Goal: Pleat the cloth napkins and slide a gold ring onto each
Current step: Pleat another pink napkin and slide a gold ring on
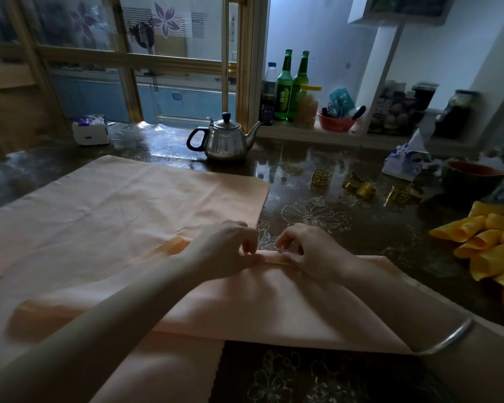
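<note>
fingertips of left hand (229,250) and right hand (307,251) curl in, pinching a narrow fold of the thin peach cloth napkin (128,199) spread on the dark floral table (361,228). soft and limp, it likely springs open unless held at the crease. gold metal rings (320,177) lie beyond.
</note>
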Tool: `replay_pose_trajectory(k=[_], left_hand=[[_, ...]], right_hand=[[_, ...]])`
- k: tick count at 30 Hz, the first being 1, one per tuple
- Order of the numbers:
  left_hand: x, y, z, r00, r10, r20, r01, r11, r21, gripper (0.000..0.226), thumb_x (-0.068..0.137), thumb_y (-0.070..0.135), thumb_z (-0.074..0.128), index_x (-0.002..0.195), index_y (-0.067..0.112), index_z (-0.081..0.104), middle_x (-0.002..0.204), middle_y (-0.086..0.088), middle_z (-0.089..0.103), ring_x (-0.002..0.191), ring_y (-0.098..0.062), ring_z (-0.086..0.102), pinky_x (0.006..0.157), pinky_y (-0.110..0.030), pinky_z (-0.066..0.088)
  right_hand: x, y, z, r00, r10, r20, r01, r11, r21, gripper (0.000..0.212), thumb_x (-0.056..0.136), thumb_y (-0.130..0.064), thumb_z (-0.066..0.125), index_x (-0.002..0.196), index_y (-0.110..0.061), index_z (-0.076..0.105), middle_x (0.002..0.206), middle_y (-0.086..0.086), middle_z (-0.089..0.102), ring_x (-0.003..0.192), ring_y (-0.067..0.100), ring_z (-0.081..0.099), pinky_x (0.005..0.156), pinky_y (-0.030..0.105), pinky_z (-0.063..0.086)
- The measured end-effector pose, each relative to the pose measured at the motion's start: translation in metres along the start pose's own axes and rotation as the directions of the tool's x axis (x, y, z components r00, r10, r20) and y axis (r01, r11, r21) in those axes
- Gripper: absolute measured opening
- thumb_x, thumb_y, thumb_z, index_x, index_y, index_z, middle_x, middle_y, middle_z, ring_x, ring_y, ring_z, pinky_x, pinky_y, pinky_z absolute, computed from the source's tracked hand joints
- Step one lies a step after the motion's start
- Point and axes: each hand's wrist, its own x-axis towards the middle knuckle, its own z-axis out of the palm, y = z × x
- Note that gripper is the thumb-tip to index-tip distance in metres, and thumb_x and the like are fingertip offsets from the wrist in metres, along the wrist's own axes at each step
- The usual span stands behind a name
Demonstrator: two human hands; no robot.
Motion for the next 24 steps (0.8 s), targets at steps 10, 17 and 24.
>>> replay_pose_trajectory(k=[10, 17, 24], left_hand=[[-0.002, -0.003, -0.001, 0.989, -0.097, 0.110, 0.110, 0.988, -0.113, 0.015, 0.081, 0.027, 0.073, 0.096, 0.027, 0.071, 0.095, 0.009, 0.064, 0.062, 0.004, 0.048, 0.069, -0.025, 0.044], [-0.015, 0.014, -0.007, 0.998, -0.051, 0.033, 0.046, 0.989, 0.143, 0.015, 0.080, 0.039, 0.066, 0.094, 0.033, 0.062, 0.098, 0.014, 0.063, 0.087, -0.008, 0.058, 0.059, -0.025, 0.035], [-0.010, -0.015, 0.009, 0.986, -0.138, 0.093, 0.127, 0.985, 0.117, 0.041, 0.070, 0.072, 0.044, 0.093, 0.044, 0.063, 0.090, 0.020, 0.064, 0.082, -0.001, 0.061, 0.054, -0.014, 0.026]], right_hand=[[-0.011, -0.020, -0.001, 0.996, -0.087, -0.033, 0.076, 0.966, -0.246, 0.013, 0.089, -0.024, 0.058, 0.102, -0.024, 0.062, 0.108, -0.004, 0.057, 0.098, 0.017, 0.057, 0.078, 0.029, 0.041], [-0.025, -0.017, 0.004, 0.997, -0.069, -0.018, 0.068, 0.995, -0.077, 0.014, 0.085, -0.024, 0.067, 0.089, -0.029, 0.054, 0.093, -0.009, 0.052, 0.081, 0.011, 0.051, 0.073, 0.028, 0.043], [-0.023, -0.009, 0.000, 1.000, -0.013, -0.006, 0.014, 0.994, 0.105, 0.010, 0.083, -0.020, 0.073, 0.092, -0.023, 0.067, 0.095, -0.004, 0.063, 0.082, 0.010, 0.056, 0.078, 0.024, 0.046]])
